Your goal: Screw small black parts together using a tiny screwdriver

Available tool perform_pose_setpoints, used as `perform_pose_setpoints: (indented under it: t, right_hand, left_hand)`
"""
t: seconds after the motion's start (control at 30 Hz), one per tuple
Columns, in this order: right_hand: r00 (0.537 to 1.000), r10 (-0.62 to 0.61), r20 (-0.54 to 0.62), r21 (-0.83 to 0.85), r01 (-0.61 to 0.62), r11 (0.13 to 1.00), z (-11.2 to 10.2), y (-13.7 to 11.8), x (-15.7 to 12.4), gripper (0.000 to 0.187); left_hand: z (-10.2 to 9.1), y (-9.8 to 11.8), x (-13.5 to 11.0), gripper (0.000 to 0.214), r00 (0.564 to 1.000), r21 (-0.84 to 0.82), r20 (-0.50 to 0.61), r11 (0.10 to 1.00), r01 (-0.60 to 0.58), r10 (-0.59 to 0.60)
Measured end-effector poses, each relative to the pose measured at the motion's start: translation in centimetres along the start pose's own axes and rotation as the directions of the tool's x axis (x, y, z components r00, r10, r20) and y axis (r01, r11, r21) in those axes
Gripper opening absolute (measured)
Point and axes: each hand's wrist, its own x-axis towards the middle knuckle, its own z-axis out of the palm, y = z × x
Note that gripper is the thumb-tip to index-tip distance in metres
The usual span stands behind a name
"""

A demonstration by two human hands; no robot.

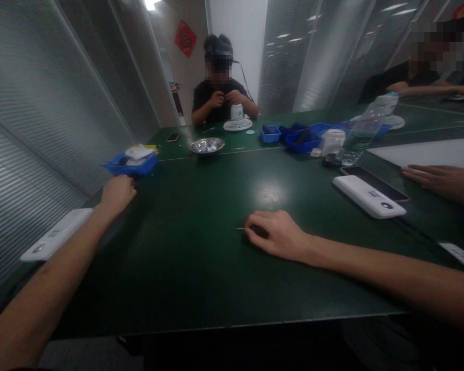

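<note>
My right hand (276, 233) rests on the green table (185, 268), fingers curled and closed on a slim metal-shafted tool (239, 229). Its thin pale shaft sticks out to the left of the fingertips. The rest of the tool is mostly hidden in the hand, so its exact kind does not show. Further out on the left, my left hand (118, 192) is just in front of a blue tray (145, 167). Its fingers are curled under and turned away from view; whatever they hold, if anything, is hidden. White crumpled material (139, 152) lies in that tray.
A metal bowl (208, 147) of small parts stands mid-table. A person (220, 98) opposite handles something above a white fan (237, 124). At right are blue bins (303, 141), a water bottle (361, 134), a phone (375, 183), a white power bank (365, 196) and another person's hand (444, 180).
</note>
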Motion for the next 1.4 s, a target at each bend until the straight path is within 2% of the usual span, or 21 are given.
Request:
perform_pose_setpoints:
  t: [0.13, 0.23, 0.43, 1.03, 1.4]
  right_hand:
    - [1.000, -0.011, 0.011, 0.005, 0.011, 1.000, 0.0, 0.1, 0.0, 0.020]
    - [1.000, -0.017, 0.013, 0.007, 0.017, 1.000, 0.0, 0.2, 0.0, 0.021]
    - [1.000, -0.014, 0.022, 0.009, 0.014, 1.000, -0.1, 0.1, 0.0, 0.021]
    - [0.999, -0.023, 0.022, 0.008, 0.023, 1.000, 0.2, 0.3, 0.0, 0.019]
    - [0.999, -0.022, 0.039, 0.005, 0.021, 1.000, 0.0, 0.2, -0.1, 0.020]
  left_hand:
    - [0.4, 3.0, -1.1, 0.029, 0.999, 0.200, -0.023, 0.980, -0.021, 0.026]
    - [-0.1, 3.8, -1.5, 0.031, 1.000, 0.267, -0.017, 0.964, -0.015, 0.020]
    - [-1.2, 3.4, -1.9, 0.032, 0.999, 0.318, -0.035, 0.948, 0.024, -0.014]
    - [-0.6, 3.5, -1.5, 0.034, 1.000, 0.352, -0.001, 0.936, -0.011, 0.012]
    - [0.0, 2.6, -1.3, 0.034, 0.997, 0.328, -0.073, 0.945, -0.009, 0.035]
